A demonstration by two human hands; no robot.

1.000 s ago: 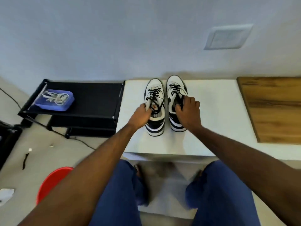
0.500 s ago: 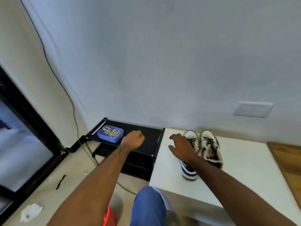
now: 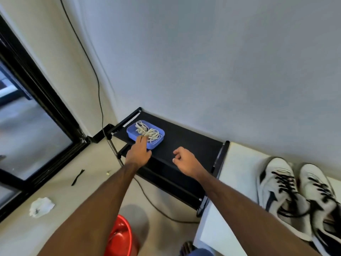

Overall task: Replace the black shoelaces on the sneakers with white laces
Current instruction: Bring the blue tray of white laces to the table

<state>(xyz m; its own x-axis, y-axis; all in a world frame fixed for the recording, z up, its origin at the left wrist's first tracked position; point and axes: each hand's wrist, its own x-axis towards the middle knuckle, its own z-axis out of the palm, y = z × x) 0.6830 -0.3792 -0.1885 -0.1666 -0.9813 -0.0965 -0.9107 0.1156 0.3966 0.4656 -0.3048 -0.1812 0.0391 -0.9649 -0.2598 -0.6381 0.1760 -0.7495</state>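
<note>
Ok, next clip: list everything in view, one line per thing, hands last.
white laces: one bundle, white, in the tray
tray: one, blue, on the rack top
rack: one, black, against the wall
sneakers: two, white and black with black laces, on the white table
bucket: one, red, on the floor
crumpled cloth: one, white, on the floor
cable: one, black, down the wall
left hand: fingertips at the laces
right hand: loosely curled, holding nothing, over the rack

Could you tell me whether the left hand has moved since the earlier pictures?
Yes. The left hand left the sneakers and now reaches the blue tray holding white laces.
</note>
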